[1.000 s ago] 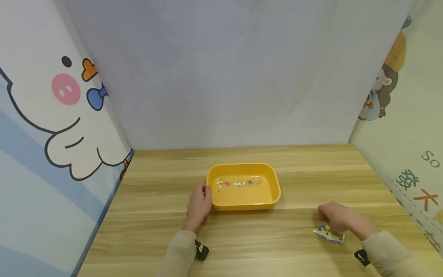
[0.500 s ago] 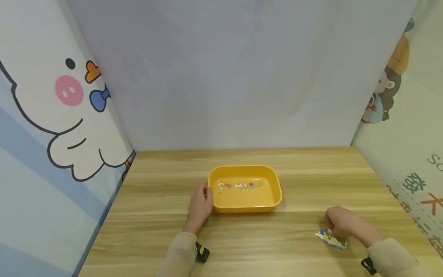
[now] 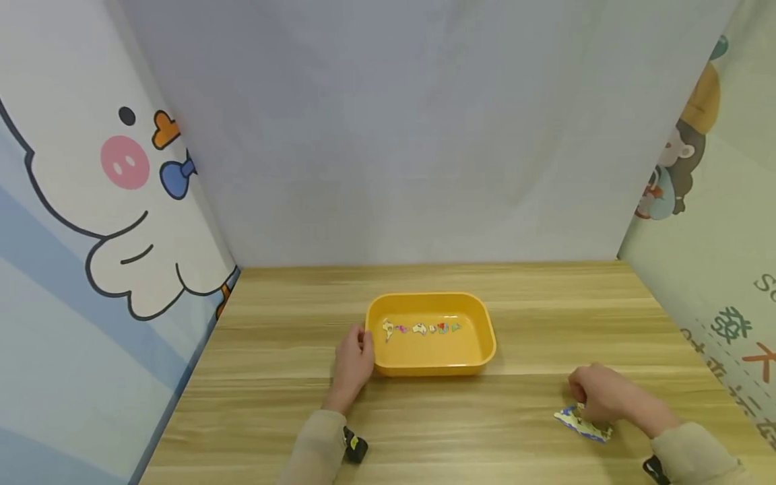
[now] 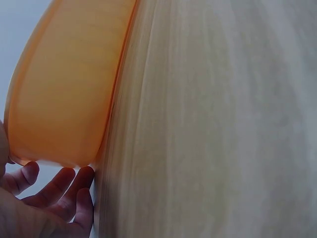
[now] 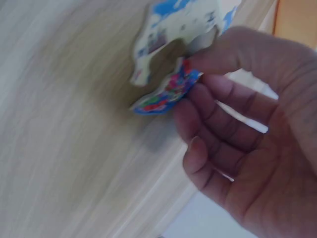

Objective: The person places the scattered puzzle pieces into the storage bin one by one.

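A yellow plastic tray [image 3: 432,370] sits on the wooden table. My left hand [image 3: 353,360] holds its left end, thumb at the rim and fingertips against the outer wall [image 4: 64,99]. Several small, flat, printed pieces [image 3: 419,329] lie in a row inside it. Off to the right, my right hand [image 3: 615,399] is over a larger cream-and-blue puzzle-like piece [image 3: 572,421]. In the right wrist view, thumb and fingers pinch a small red-and-blue printed piece [image 5: 168,91] beside the notched edge of that larger piece [image 5: 183,25]. The fingers hide part of both.
The wood-grain table [image 3: 291,296] ends at a plain grey-white curtain [image 3: 388,148] behind the tray. Cartoon-printed panels stand on the left [image 3: 54,269] and on the right [image 3: 697,269]. A black wrist device [image 3: 354,444] is strapped at the left cuff.
The right hand has shifted slightly right over the larger printed piece. The left hand stays at the tray's end. The whole head view has tilted a little.
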Available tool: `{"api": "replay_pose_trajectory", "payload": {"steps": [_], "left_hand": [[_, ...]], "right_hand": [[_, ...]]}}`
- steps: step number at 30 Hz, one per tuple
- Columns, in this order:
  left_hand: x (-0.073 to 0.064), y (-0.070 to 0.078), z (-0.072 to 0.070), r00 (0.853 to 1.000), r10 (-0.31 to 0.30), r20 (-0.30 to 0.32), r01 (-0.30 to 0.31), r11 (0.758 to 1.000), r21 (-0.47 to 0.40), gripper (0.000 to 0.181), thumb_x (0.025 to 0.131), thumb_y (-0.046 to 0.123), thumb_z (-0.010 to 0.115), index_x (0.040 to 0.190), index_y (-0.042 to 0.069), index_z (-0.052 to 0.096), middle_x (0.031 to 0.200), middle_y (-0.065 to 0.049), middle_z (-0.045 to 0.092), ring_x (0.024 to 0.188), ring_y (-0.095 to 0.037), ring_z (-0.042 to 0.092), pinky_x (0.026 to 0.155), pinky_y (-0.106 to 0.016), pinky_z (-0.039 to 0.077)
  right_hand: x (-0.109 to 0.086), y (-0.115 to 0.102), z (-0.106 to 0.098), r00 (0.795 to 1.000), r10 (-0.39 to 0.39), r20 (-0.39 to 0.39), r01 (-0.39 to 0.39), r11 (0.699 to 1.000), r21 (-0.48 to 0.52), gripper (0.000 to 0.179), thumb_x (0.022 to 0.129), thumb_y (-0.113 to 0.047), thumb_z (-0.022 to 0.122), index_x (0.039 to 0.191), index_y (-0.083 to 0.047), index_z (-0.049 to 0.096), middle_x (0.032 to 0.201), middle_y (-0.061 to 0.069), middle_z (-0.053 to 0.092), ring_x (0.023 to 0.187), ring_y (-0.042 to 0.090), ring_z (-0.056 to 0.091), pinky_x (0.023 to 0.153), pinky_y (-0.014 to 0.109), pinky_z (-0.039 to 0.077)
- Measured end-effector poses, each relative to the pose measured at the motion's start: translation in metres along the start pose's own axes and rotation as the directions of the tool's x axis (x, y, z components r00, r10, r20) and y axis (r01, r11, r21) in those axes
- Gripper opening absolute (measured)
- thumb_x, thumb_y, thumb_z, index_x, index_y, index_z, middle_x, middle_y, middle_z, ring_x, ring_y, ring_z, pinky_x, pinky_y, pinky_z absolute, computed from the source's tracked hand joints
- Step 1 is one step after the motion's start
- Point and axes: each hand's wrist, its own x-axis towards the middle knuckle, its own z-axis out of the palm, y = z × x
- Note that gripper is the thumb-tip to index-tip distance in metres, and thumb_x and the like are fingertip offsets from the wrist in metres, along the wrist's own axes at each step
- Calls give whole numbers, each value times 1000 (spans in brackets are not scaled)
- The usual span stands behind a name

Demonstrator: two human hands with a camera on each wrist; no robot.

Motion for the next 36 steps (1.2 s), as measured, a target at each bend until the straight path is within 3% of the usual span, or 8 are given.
{"api": "replay_pose_trajectory", "payload": {"steps": [8,22,28,32,36], "left_hand": [[-1,-1,0,1000,-10,7,10,1000,-6,13,98,14,50,87,8,52,80,-6,58,72,-18,57,58,-30,49],[0,2,-2,999,-34,26,35,999,-18,13,99,16,49,89,7,52,81,-6,57,71,-18,55,58,-30,48],[0,2,-2,999,-34,26,35,999,-24,14,99,15,48,89,7,52,80,-6,57,71,-18,55,57,-30,48],[0,2,-2,1000,-20,15,20,1000,-15,13,99,14,49,89,6,52,80,-6,57,71,-18,55,58,-30,48],[0,2,-1,1000,-2,5,2,1000,-11,13,98,12,50,88,6,52,79,-6,57,71,-18,55,58,-30,48]], "right_hand": [[0,5,2,999,-34,41,32,998,52,28,58,1,63,65,-17,44,59,-12,32,52,4,28,48,23,24],[3,6,2,1000,-30,-4,30,999,-26,27,58,-6,65,68,-19,44,59,-12,38,51,4,33,47,24,28],[9,17,-5,990,-138,16,136,985,110,24,66,-1,70,72,-17,52,64,-13,45,55,1,39,49,24,36],[13,18,-12,983,-169,68,149,961,233,22,72,3,73,74,-13,57,66,-11,52,57,2,47,50,24,42],[18,17,-20,976,-202,84,166,933,318,20,72,7,71,76,-10,62,67,-10,57,59,3,52,51,25,45]]}}
